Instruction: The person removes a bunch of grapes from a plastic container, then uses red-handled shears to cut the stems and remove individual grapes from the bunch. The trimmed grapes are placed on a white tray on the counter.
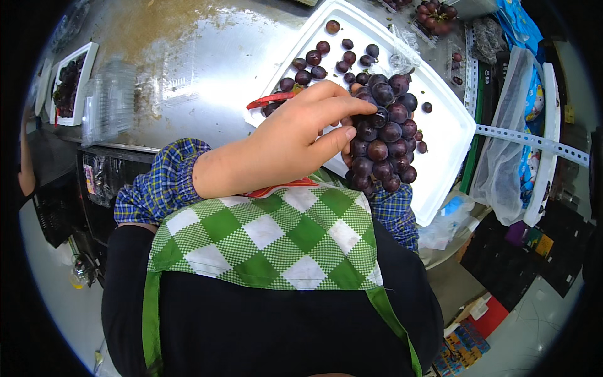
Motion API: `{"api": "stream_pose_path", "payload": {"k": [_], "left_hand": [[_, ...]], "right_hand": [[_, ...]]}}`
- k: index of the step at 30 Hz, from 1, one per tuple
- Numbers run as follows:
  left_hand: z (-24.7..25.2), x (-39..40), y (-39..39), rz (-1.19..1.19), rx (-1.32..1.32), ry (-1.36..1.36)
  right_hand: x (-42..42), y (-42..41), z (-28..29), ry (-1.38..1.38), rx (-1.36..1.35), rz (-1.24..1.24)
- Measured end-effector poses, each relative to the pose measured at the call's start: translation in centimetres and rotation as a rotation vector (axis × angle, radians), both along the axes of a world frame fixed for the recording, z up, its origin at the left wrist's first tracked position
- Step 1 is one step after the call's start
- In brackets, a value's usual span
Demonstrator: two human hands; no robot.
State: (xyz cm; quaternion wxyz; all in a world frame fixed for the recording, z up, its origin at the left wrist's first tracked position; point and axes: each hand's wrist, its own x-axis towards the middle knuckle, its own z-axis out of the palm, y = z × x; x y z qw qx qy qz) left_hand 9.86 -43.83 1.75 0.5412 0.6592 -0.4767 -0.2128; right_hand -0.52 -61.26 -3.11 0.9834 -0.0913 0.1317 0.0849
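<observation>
My left hand [297, 129] reaches across from the left, palm down. Its index fingertip rests on a bunch of dark purple grapes [388, 132], and its thumb bends in at the bunch's left side. The checked sleeve [398, 212] of my right arm rises under the bunch. Behind the grapes my right hand is mostly hidden, with a small bit of a fingertip [356, 87] showing; it supports the bunch from beneath. The bunch is held over a white foam tray [438, 174]. Loose grapes [313, 58] lie in the tray, and a red strip [271, 100] juts out left of my hand.
Clear plastic clamshell boxes [113, 101] are stacked at left, beside a white tray of grapes [70, 87]. More grapes [435, 16] sit at the far right. A perforated metal strip [532, 141] extends right of the tray. Another person's arm [26, 155] shows at the left rim.
</observation>
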Motion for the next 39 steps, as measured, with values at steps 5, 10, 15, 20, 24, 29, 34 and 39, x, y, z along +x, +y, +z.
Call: {"api": "stream_pose_path", "payload": {"k": [5, 10, 15, 20, 24, 29, 34, 39], "left_hand": [[-0.1, 0.0, -0.6, 0.183, -0.117, -0.215], [-0.3, 0.9, -0.7, 0.221, -0.164, -0.340], [-0.6, 1.3, -0.7, 0.216, -0.183, -0.341], [-0.7, 2.0, -0.4, 0.159, -0.169, -0.397], [-0.2, 1.8, -0.4, 0.194, -0.087, -0.201], [-0.8, 3.0, -0.7, 0.165, -0.047, -0.388], [-1.1, 2.9, -1.5, 0.097, -0.098, -0.486], [-1.7, 2.0, -1.8, 0.173, -0.086, -0.500]], "right_hand": [[-0.1, -0.4, -2.5, -0.033, -0.226, 0.274], [-1.1, 0.0, -4.0, 0.071, -0.127, 0.267], [-1.3, -0.1, -5.6, -0.067, -0.156, 0.290], [-1.2, 0.2, -4.1, -0.012, -0.353, 0.300], [0.2, -0.3, -2.0, 0.101, -0.123, 0.372], [0.7, 0.7, 0.1, -0.043, -0.079, 0.083], [-0.3, -0.9, -1.4, -0.111, -0.220, 0.084], [-0.5, -0.6, -0.9, -0.036, -0.302, 0.056]]}}
